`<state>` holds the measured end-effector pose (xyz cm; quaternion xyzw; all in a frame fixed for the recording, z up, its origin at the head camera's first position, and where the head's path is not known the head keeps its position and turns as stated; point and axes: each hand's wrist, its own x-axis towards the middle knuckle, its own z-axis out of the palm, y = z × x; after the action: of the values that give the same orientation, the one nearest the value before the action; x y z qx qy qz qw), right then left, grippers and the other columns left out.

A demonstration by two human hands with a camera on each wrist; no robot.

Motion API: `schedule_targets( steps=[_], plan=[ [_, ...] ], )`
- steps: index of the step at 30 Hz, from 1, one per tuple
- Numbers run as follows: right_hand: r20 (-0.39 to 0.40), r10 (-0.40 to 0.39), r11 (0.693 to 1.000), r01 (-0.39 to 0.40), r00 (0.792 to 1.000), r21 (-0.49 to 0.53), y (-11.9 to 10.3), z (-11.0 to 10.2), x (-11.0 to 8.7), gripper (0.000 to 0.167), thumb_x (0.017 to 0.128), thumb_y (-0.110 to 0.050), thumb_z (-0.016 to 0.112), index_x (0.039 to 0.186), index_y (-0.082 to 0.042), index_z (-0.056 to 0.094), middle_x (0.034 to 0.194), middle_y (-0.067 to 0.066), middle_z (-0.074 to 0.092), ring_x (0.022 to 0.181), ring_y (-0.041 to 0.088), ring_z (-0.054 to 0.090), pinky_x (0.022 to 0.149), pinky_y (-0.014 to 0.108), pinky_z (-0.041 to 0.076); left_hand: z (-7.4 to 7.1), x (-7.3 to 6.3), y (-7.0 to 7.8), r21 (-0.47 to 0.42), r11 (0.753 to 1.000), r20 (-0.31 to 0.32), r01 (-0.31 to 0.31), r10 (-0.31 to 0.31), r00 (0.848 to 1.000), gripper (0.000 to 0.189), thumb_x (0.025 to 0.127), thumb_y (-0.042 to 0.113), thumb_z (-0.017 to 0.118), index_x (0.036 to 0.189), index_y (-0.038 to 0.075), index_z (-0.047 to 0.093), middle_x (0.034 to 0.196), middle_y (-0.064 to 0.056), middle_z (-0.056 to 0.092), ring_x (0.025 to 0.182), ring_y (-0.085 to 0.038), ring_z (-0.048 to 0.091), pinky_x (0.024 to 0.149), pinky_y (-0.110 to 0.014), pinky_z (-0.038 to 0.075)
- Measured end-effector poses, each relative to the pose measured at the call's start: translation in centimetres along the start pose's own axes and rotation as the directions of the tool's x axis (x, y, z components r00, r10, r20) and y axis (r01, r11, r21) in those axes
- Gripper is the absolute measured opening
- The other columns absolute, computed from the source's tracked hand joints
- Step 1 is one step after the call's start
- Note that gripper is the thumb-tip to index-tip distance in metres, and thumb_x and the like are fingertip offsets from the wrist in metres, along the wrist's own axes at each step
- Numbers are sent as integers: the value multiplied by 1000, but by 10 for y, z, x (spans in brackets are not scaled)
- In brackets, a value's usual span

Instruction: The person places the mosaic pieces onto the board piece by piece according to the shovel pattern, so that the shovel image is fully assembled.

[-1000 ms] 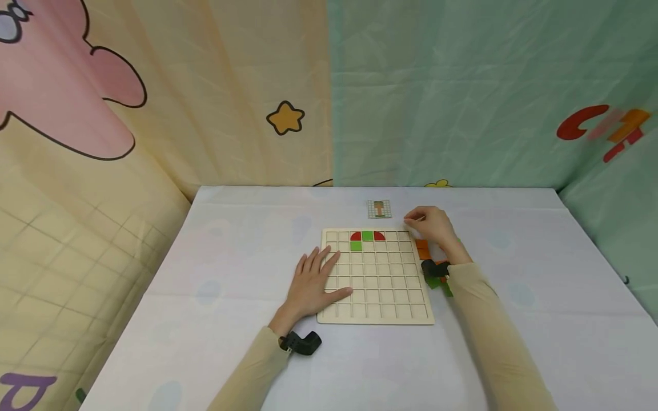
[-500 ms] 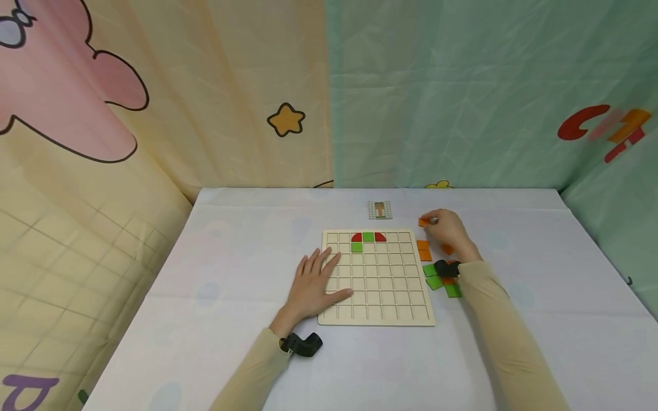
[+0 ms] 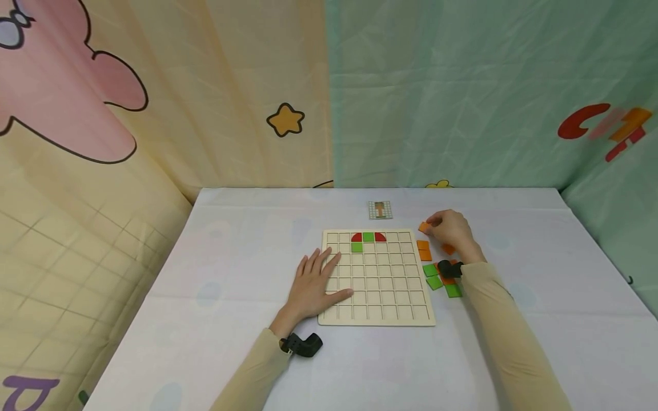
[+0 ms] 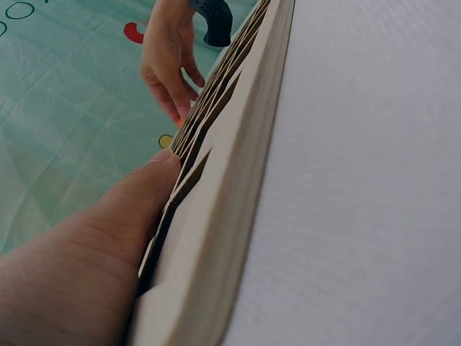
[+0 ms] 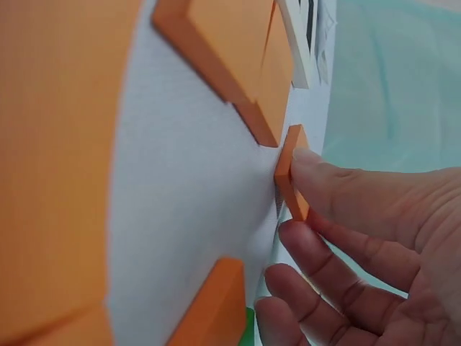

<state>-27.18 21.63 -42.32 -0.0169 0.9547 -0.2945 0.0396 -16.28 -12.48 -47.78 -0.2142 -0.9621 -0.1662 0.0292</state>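
My left hand [image 3: 311,285] lies with spread, straight fingers on the left side of a pale wooden grid board [image 3: 382,297]; in the left wrist view its thumb [image 4: 137,191] rests over the board's slots. Beyond the board's far right corner, my right hand [image 3: 452,228] pinches a small orange square tile [image 5: 292,173] between thumb and fingers. Seen from the right wrist, that tile is tilted. Near the board's far edge sit two red quarter-round tiles, one left [image 3: 357,237] and one right [image 3: 380,237] of a green square tile [image 3: 368,237]. Another green tile [image 3: 357,247] lies below the left red one.
Two orange tiles [image 3: 424,250] lie beside the board's right edge. Several green tiles [image 3: 434,282] and more orange ones are grouped under and near my right wrist, partly hidden. A small picture card [image 3: 380,210] lies behind the board. Printed curtains enclose the white table [image 3: 231,245].
My right hand has moved right, away from the board's far corner, uncovering loose tiles. The orange tile at its fingertips has shifted slightly nearer over the last half second. My left hand stays put.
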Motion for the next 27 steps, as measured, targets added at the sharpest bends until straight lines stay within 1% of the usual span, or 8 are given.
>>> schedule_targets(
  steps=[4,7,11,14,18,20,23,27],
  plan=[
    [22,0,1000,0,1000,0,-1,-2,-3,32,90,-19,66,109,6,66,105,23,63,90,36,57,75,45,48,0,0,0,-2,1000,-8,-4,4,1000,87,84,68,49,151,17,27,156,-7,18,142,-30,8,112,-47,1],
    [23,-8,1000,8,1000,-13,-1,-3,-4,30,89,-21,67,107,4,65,104,22,63,88,35,57,74,44,47,0,0,0,-6,1000,-12,-5,5,1000,87,84,68,49,151,17,28,156,-7,18,142,-30,9,112,-47,1],
    [25,-16,1000,17,1000,-26,-2,-3,-5,26,89,-22,66,103,0,65,98,19,63,78,31,58,65,40,48,0,0,0,-6,1000,-13,-7,7,1000,87,84,68,49,151,17,27,156,-7,18,142,-29,8,112,-47,1],
    [27,-21,1000,22,999,-6,-3,-3,-7,23,90,-21,63,102,-1,64,95,18,63,71,28,56,58,36,46,0,0,-1,-5,1000,-16,-11,11,1000,87,84,68,49,151,17,28,156,-7,19,142,-30,9,112,-47,2],
    [2,-50,998,50,999,42,-2,-2,-11,19,91,-18,62,101,-1,64,93,17,64,71,27,56,56,34,45,-1,-1,0,-9,1000,-18,-14,14,1000,87,84,68,50,150,16,29,156,-7,19,142,-30,9,112,-47,2],
    [-9,-67,995,68,998,78,-4,-1,-12,20,91,-17,63,101,-1,64,92,16,64,72,26,55,57,33,44,-1,-1,1,-9,1000,-15,-13,13,1000,87,84,68,50,150,16,29,156,-7,19,142,-30,9,112,-47,2],
    [8,-90,985,88,996,150,-10,-1,-14,21,91,-19,64,101,0,65,89,15,64,75,26,54,60,33,43,-1,-1,1,-2,1000,-14,-11,11,1000,87,84,68,50,150,16,29,156,-7,19,142,-30,9,112,-47,2],
    [51,-120,967,104,991,233,-22,0,-17,21,90,-21,67,98,-1,65,88,13,66,80,28,57,67,35,44,-1,0,1,3,1000,-13,-8,8,1000,87,84,68,50,151,16,28,156,-8,19,142,-30,9,112,-47,2]
  ],
)
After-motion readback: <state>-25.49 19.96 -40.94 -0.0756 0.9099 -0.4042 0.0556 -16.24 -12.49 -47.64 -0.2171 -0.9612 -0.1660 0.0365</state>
